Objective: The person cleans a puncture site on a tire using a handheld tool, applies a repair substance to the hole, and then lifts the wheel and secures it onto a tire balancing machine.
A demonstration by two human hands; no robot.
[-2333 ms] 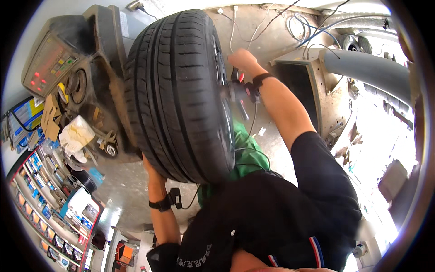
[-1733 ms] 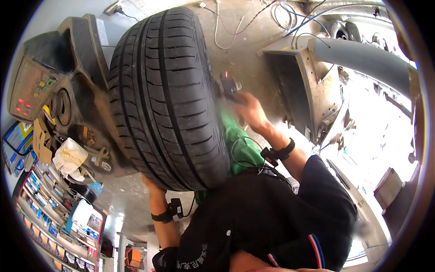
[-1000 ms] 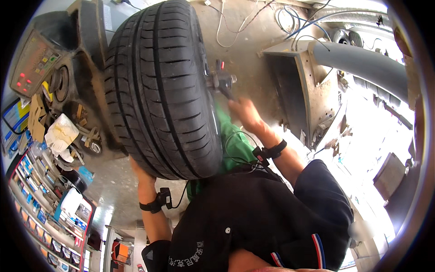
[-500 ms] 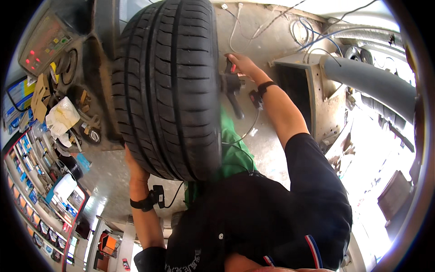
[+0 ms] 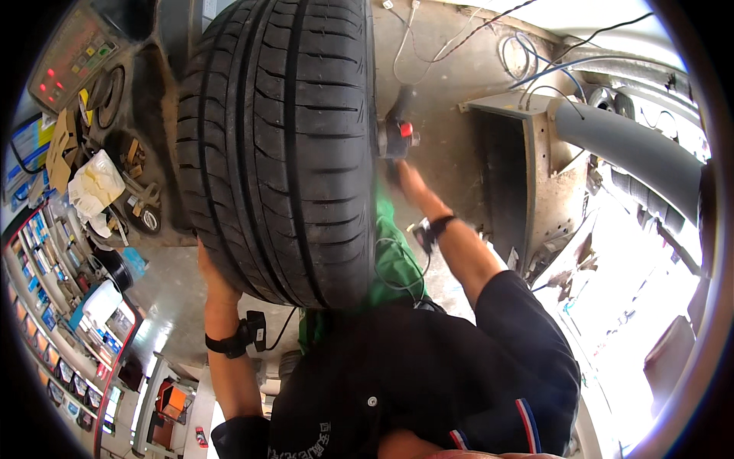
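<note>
A large black tyre [image 5: 267,153] with a grooved tread stands upright in front of me, mounted beside a workshop machine. On its right side projects a dark quick nut [image 5: 394,141] with lever handles and a red button. My right hand [image 5: 413,182] is at the nut's lower handle; motion smears its fingers, so their grip does not show. My left hand [image 5: 214,268] is against the tyre's lower left side, its fingers hidden behind the rubber. Both wrists wear black straps with small devices.
At left, the machine's dark tray [image 5: 172,191] holds small parts and crumpled white paper [image 5: 95,183]. A control panel [image 5: 73,57] with red lights stands behind it. To the right are a metal cabinet [image 5: 554,176] and a thick grey cylinder [image 5: 612,134]. Cables [image 5: 524,61] lie on the floor.
My right hand has moved from the nut's upper handle down toward me to its lower handle. The nut has turned, bringing the red button into view. My left hand remains by the tyre.
</note>
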